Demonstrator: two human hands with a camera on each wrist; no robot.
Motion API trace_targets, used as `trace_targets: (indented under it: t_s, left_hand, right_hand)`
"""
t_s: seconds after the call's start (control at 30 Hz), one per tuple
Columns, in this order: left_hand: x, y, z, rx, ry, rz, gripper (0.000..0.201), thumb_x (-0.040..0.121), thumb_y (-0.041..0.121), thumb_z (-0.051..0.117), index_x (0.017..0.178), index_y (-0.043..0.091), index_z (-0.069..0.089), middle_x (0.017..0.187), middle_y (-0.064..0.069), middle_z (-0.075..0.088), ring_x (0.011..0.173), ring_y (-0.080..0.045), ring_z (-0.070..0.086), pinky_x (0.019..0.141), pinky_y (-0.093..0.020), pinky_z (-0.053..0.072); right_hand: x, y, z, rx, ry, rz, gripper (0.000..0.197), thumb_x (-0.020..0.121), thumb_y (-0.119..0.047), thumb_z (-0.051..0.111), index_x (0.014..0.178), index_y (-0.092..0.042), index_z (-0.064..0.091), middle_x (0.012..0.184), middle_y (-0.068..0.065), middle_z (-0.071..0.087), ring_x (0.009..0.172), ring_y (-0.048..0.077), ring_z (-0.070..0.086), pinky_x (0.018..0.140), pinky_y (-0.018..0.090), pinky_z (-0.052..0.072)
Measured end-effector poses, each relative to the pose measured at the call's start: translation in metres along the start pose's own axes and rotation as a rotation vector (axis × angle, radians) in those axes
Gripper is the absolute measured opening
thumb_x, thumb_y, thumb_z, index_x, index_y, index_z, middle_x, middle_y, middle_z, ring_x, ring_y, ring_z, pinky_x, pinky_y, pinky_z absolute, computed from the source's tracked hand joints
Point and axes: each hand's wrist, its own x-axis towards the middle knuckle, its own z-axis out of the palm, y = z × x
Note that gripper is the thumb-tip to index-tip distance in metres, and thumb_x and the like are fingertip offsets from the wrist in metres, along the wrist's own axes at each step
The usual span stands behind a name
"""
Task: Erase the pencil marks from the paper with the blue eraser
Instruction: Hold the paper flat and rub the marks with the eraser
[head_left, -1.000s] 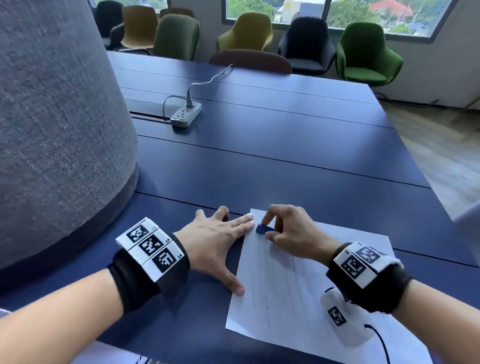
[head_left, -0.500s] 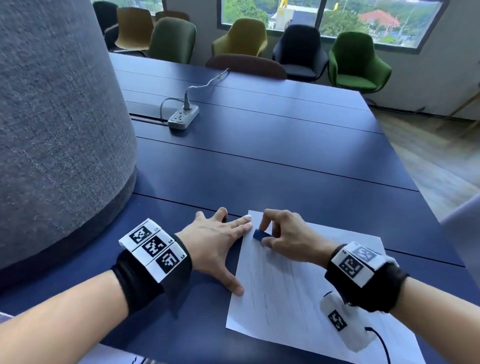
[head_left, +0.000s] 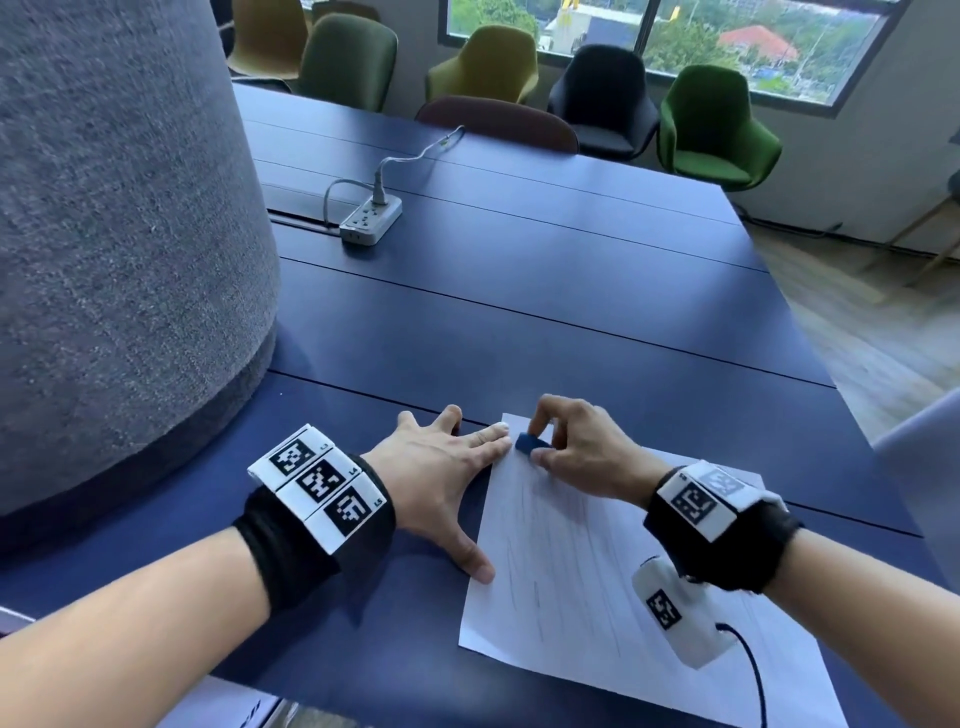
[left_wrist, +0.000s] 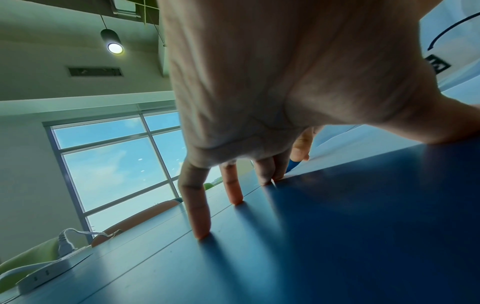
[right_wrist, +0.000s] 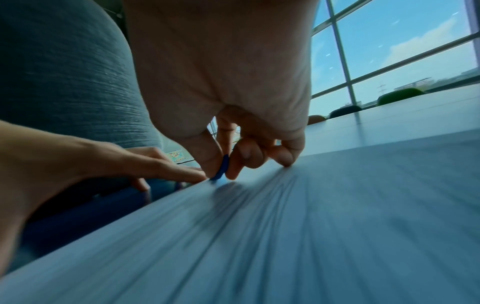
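Nearby, on the blue table (head_left: 519, 312), left hand (head_left: 441, 467) presses flat; right hand (head_left: 582, 452) pinches the blue eraser (head_left: 531, 444).

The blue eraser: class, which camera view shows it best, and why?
The head view: the blue eraser shows from above, pinched by the right hand at the paper's far corner. The right wrist view shows a blurred edge-on sliver, the left wrist view only a small glimpse.

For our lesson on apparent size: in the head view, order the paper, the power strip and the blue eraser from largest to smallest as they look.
1. paper
2. power strip, though it lies farther from the camera
3. blue eraser, partly hidden by fingers
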Motion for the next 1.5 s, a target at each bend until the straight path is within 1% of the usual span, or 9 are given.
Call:
trace_targets:
  t_s: [0.27,0.43,0.6,0.73,0.87,1.03,1.2,1.33,1.5]
  left_hand:
    - [0.0,0.0,-0.001,-0.007,-0.005,-0.006,0.133,0.054,0.087,0.066,0.157,0.029,0.003,0.162,0.023,-0.004,0.134,-0.022,0.017,0.087,-0.046,0.03]
    - [0.001,0.0,-0.001,0.003,-0.005,-0.004,0.133,0.054,0.087,0.065,0.157,0.031,0.003,0.162,0.023,-0.005,0.133,-0.022,0.017,0.084,-0.044,0.028]
    - [0.0,-0.001,0.001,0.01,0.004,-0.003,0.135,0.053,0.09,0.063,0.157,0.03,0.001,0.161,0.024,-0.004,0.129,-0.02,0.019,0.087,-0.045,0.032]
    - [0.001,-0.001,0.001,0.008,0.006,0.001,0.134,0.053,0.089,0.063,0.157,0.031,0.0,0.162,0.024,-0.005,0.127,-0.019,0.02,0.083,-0.042,0.029]
    - [0.0,-0.001,0.0,0.011,0.002,-0.003,0.134,0.054,0.09,0.063,0.157,0.031,0.001,0.161,0.026,-0.004,0.127,-0.017,0.019,0.088,-0.043,0.033]
    - [0.0,0.0,0.0,0.016,0.003,-0.002,0.133,0.054,0.089,0.063,0.157,0.032,0.001,0.161,0.026,-0.005,0.127,-0.017,0.019,0.083,-0.041,0.03]
    - [-0.001,0.0,0.001,0.025,0.01,-0.004,0.133,0.054,0.089,0.063,0.157,0.031,0.002,0.161,0.027,-0.004,0.129,-0.017,0.019,0.085,-0.041,0.032]
    - [0.001,-0.001,0.002,0.025,0.009,-0.006,0.132,0.054,0.09,0.062,0.157,0.032,0.001,0.16,0.027,-0.005,0.129,-0.017,0.017,0.082,-0.039,0.028]
    - [-0.001,0.0,0.002,0.021,0.018,-0.005,0.132,0.055,0.089,0.063,0.156,0.032,0.001,0.16,0.027,-0.005,0.13,-0.016,0.018,0.086,-0.04,0.031]
  right_hand:
    - [0.001,-0.002,-0.002,-0.036,-0.034,-0.037,0.012,0.082,-0.015,0.065,0.093,-0.019,0.06,0.064,-0.009,0.052,0.065,0.012,0.051,0.055,0.021,0.037]
    - [-0.016,-0.005,0.003,0.017,-0.288,-0.132,0.014,0.081,-0.012,0.068,0.087,-0.023,0.06,0.063,-0.009,0.047,0.054,0.005,0.043,0.05,0.013,0.034]
    - [-0.001,0.001,-0.003,-0.044,-0.096,-0.051,0.014,0.083,-0.016,0.065,0.089,-0.023,0.055,0.067,-0.008,0.052,0.064,0.009,0.049,0.059,0.023,0.038]
    - [-0.017,-0.002,0.002,0.017,-0.319,-0.121,0.014,0.082,-0.012,0.066,0.088,-0.022,0.059,0.064,-0.009,0.048,0.056,0.005,0.044,0.052,0.016,0.035]
    - [0.0,0.003,-0.006,-0.056,-0.07,-0.029,0.013,0.083,-0.017,0.063,0.088,-0.025,0.055,0.068,-0.011,0.05,0.07,0.014,0.051,0.06,0.025,0.037]
    - [-0.015,0.0,-0.001,0.007,-0.27,-0.09,0.014,0.081,-0.013,0.067,0.087,-0.023,0.059,0.066,-0.007,0.048,0.059,0.008,0.044,0.054,0.02,0.035]
    - [-0.002,0.002,-0.003,-0.041,-0.063,-0.006,0.011,0.082,-0.017,0.064,0.087,-0.024,0.056,0.07,-0.01,0.049,0.075,0.018,0.053,0.063,0.027,0.038]
    - [-0.018,-0.001,-0.001,0.035,-0.271,-0.049,0.015,0.08,-0.012,0.069,0.085,-0.023,0.059,0.067,-0.006,0.047,0.059,0.008,0.044,0.054,0.022,0.035]
    - [-0.003,0.002,-0.006,-0.04,-0.069,0.027,0.011,0.083,-0.018,0.063,0.087,-0.022,0.055,0.074,-0.004,0.054,0.076,0.019,0.054,0.062,0.027,0.037]
